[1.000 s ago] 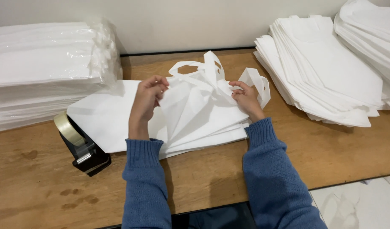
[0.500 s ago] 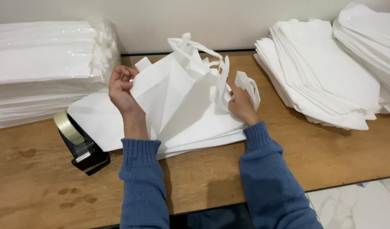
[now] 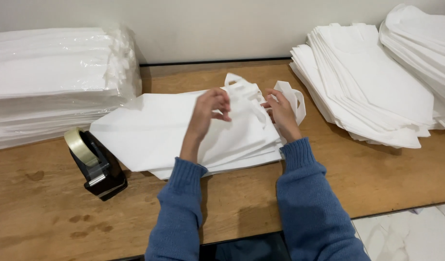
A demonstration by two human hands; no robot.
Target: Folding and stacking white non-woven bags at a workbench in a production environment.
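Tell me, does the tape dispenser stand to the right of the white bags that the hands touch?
No, the black tape dispenser stands on the wooden table to the left of the white bags.

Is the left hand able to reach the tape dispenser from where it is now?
Probably yes. The tape dispenser stands on the wooden table to the left of the left hand, beside the white bags, and nothing lies between them.

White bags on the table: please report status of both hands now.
Left hand and right hand pinch the handles of the top white bag. Bag flat on its pile. Tape dispenser beside, not touching.
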